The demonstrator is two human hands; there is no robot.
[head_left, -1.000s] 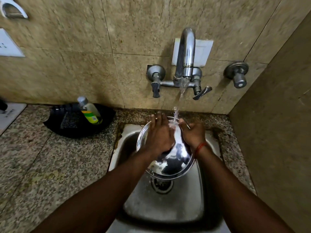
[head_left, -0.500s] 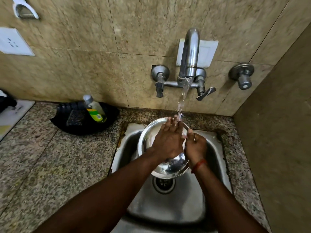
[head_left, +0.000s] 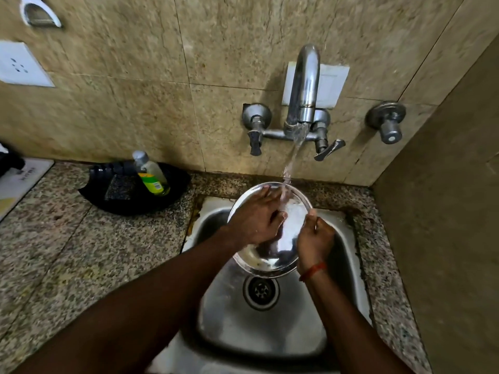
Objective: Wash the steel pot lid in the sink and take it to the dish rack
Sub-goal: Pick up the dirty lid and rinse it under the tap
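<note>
Over the sink (head_left: 270, 333), above its drain (head_left: 260, 291), the steel pot lid (head_left: 272, 256) is held tilted, with its shiny hollow side turned up toward the camera. The left hand (head_left: 256, 220) lies flat on that hollow face, fingers stretched out and close together, with the fingertips near the lid's far rim. The right hand (head_left: 314, 240) grips the lid's right rim with its fingers curled around the edge. A red thread (head_left: 313, 271) circles that wrist.

Behind the sink, the wall tap (head_left: 303, 85) is running. Its water stream (head_left: 293, 157) lands on the lid just beside the left fingertips.

Left of the sink, on the speckled granite counter (head_left: 81, 252), a black tray (head_left: 121, 203) sits against the wall. It holds a leaning clear bottle (head_left: 151, 174) with a green-and-yellow label and a dark scrub pad (head_left: 118, 187). Far up and left of the sink, a white wall socket (head_left: 19, 66) is mounted on the tiles.
</note>
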